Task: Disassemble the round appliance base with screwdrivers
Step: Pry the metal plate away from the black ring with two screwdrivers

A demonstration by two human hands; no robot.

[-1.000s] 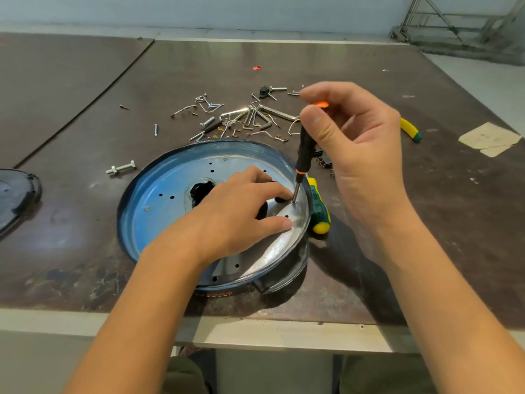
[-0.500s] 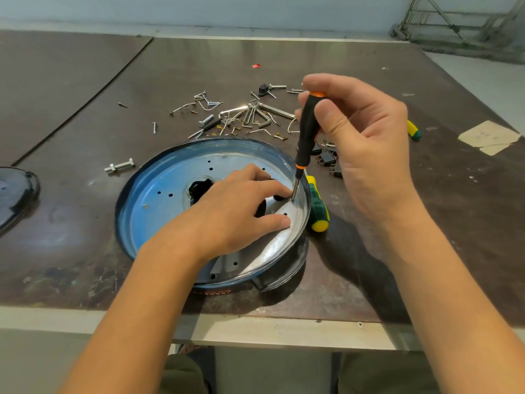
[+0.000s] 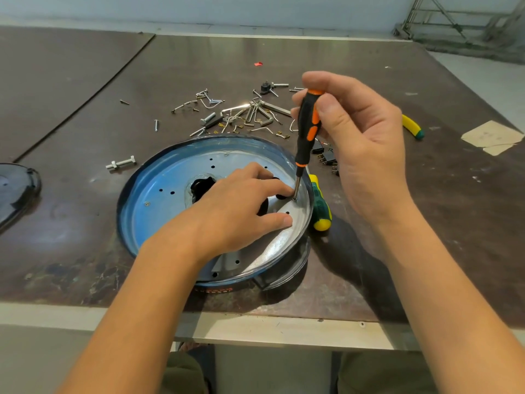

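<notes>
The round appliance base (image 3: 159, 200), a shiny blue-tinted metal dish with small holes and a dark centre opening, lies near the table's front edge. My left hand (image 3: 238, 211) rests flat on its right half, fingers spread toward the rim. My right hand (image 3: 360, 143) grips a black-and-orange screwdriver (image 3: 308, 129) held almost upright; its tip sits on a screw (image 3: 294, 199) near the right rim, just beside my left index fingertip. A green-and-yellow screwdriver (image 3: 320, 206) lies on the table against the base's right edge.
Several loose screws, bolts, wire clips and hex keys (image 3: 250, 115) are scattered behind the base. A bolt (image 3: 120, 163) lies to the left. A dark round cover (image 3: 14, 189) sits at the left edge. A yellow-handled tool (image 3: 412, 126) and paper scraps (image 3: 491, 136) lie at right.
My right hand has shifted its fingers around the screwdriver handle, turning it in place. The tip stays on the same screw, and my left hand has hardly moved.
</notes>
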